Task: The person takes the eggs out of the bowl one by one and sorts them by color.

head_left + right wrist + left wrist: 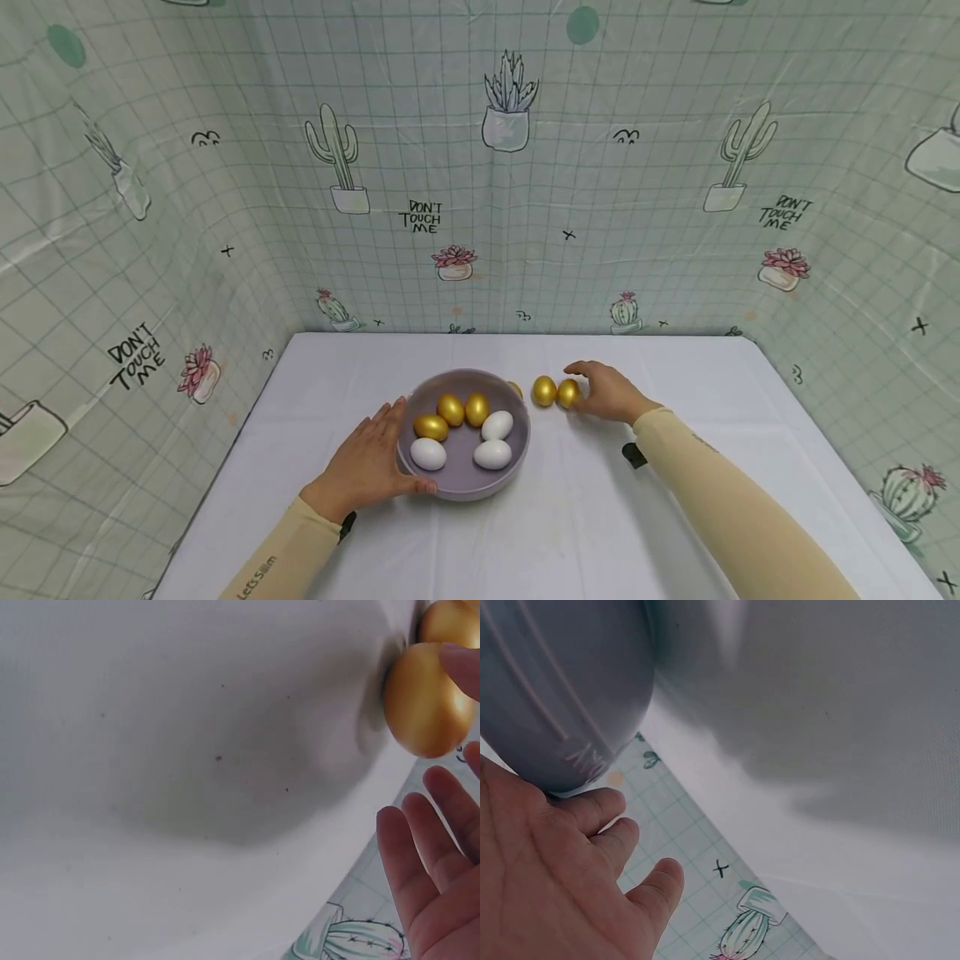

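Observation:
A round mauve bowl (480, 496) sits on the table with three golden eggs (450, 409) and three white eggs (492, 454) inside. My left hand (367, 460) rests against the bowl's left side, fingers extended and thumb along the front edge. In the left wrist view the bowl's outer wall (577, 667) shows beside the fingers. To the right of the bowl, two golden eggs (544, 391) lie side by side. My right hand (613, 393) is at the nearer egg (427, 705), thumb over it, the other fingers spread apart from it. Another golden egg (516, 388) is partly hidden behind the bowl's rim.
A white cloth covers the table (570, 533). Patterned fabric walls (525, 192) with cactus drawings rise at the back and both sides. Dark wrist-camera pieces (634, 455) sit under the forearms.

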### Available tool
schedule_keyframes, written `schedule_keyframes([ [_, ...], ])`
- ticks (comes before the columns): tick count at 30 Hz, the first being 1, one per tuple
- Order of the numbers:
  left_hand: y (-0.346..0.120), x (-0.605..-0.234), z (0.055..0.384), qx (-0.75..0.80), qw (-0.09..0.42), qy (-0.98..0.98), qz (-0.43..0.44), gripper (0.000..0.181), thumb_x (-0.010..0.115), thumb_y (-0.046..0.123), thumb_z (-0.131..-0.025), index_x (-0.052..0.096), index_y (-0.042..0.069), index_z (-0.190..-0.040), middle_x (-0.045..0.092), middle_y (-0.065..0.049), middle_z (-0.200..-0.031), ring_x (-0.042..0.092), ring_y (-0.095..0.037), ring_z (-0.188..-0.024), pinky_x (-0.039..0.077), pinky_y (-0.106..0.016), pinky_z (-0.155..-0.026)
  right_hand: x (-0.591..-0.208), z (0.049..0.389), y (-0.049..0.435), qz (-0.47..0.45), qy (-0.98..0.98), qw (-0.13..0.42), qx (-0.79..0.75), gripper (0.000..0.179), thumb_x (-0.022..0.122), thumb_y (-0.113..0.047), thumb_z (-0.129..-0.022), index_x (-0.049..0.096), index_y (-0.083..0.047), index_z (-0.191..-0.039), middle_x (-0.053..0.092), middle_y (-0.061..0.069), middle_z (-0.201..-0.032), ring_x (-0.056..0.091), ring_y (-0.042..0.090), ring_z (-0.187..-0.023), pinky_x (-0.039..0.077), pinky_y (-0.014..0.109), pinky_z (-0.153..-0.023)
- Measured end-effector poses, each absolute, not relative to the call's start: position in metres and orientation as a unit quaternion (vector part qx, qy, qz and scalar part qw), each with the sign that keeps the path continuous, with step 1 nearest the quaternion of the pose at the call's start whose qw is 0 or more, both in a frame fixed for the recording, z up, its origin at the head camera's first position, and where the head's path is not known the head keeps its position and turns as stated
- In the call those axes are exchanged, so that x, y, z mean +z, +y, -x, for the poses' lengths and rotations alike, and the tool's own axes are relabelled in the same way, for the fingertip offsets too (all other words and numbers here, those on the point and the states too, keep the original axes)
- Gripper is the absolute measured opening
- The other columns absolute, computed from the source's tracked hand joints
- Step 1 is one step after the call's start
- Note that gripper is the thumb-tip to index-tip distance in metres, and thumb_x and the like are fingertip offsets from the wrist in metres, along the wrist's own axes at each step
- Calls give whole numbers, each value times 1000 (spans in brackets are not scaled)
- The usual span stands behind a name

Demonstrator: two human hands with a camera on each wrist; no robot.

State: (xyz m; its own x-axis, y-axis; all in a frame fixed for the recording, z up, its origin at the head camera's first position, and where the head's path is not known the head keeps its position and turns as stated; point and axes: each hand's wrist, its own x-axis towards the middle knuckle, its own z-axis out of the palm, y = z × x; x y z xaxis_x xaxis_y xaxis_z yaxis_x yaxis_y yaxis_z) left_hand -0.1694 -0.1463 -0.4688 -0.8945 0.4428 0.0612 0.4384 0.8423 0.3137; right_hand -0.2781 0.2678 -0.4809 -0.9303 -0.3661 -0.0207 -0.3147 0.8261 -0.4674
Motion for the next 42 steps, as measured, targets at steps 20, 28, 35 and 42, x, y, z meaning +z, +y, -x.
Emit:
schedule_keyframes([
  [20,-148,-475,170,174,1,959,-226,134,66,83,-68,20,-7,-155,29,-25,-157,27,-41,-144,27,-59,-112,-437,273,233,198,950,-5,-243,61,78,-19,-85,55,-3,-139,54,17,-141,47,37,-131,37,52,-108],
  [28,-146,-470,169,171,5,958,-228,131,67,80,-71,20,-8,-155,30,-26,-156,29,-41,-143,29,-59,-111,-420,266,205,228,939,-17,-256,59,75,-26,-90,54,-6,-140,54,13,-141,49,33,-131,39,49,-107],
  [35,-147,-474,169,180,-6,956,-233,132,65,83,-70,21,-9,-155,30,-27,-156,29,-42,-143,29,-60,-110,-413,259,180,271,925,-19,-266,57,75,-20,-88,55,-6,-139,56,11,-138,53,30,-126,42,46,-104],
  [42,-147,-477,171,179,-7,957,-227,132,65,83,-69,21,-7,-155,30,-25,-157,29,-41,-144,28,-59,-111,-416,256,157,303,919,5,-250,56,73,-24,-91,54,-9,-141,55,7,-139,54,24,-124,44,41,-102],
])
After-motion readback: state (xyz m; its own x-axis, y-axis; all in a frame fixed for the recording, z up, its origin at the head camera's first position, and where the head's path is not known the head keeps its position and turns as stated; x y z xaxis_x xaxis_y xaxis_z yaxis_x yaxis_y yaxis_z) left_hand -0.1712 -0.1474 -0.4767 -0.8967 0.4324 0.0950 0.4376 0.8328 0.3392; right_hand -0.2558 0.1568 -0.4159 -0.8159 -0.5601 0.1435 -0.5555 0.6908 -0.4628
